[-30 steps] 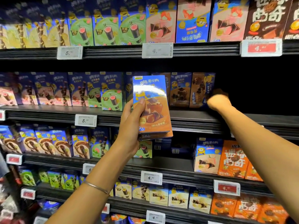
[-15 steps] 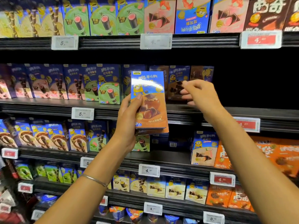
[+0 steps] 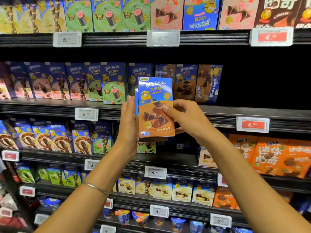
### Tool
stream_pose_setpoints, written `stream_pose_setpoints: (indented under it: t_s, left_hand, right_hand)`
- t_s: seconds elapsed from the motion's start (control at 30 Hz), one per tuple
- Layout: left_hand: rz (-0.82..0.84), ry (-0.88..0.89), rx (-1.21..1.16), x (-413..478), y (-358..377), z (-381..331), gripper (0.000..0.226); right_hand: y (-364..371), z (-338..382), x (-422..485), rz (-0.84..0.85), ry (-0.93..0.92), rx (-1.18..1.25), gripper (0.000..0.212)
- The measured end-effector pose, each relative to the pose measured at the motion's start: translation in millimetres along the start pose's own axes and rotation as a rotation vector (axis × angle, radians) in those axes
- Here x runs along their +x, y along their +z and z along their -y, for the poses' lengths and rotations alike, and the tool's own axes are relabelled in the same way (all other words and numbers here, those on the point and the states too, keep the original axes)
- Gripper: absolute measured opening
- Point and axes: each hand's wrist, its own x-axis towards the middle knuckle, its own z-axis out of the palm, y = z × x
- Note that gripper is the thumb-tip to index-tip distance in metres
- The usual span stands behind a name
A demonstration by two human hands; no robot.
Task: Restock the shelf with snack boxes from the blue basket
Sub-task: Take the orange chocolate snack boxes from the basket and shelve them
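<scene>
Left hand [image 3: 127, 126] grips the stacked snack boxes [image 3: 154, 98], held before the shelf [image 3: 223, 112]; right hand [image 3: 186, 118] pinches the front one. Risk: peeling it off could loosen the rear box, which may drop.

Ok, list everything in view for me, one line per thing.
shelves: at least four, black, across the whole view
held snack boxes: at least two, blue and brown, stacked, in front of the second shelf
brown boxes: about three, second shelf, behind the held ones
green boxes: three, top shelf, left of centre
orange boxes: several, third shelf, right
price tags: many, white or red, on shelf edges
bracelet: one, silver, left wrist
left hand: grips the stack's left side
right hand: pinches its right edge, thumb on front
</scene>
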Motion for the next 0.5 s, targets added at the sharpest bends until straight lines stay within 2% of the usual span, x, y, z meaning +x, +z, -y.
stream_pose_setpoints:
  t_s: [0.13,0.3,0.5]
  left_hand:
    - [-0.116,0.029,0.09,8,-11,4,0.026]
    - [-0.175,0.092,0.178,15,-24,8,0.017]
    - [-0.237,0.043,0.148,15,-44,0,0.022]
  right_hand:
    - [-5,4,3,0.053,0.044,0.041,0.032]
    - [-21,5,18,-0.004,0.018,0.055,0.026]
    - [-50,0,77,-0.195,0.028,0.049,0.018]
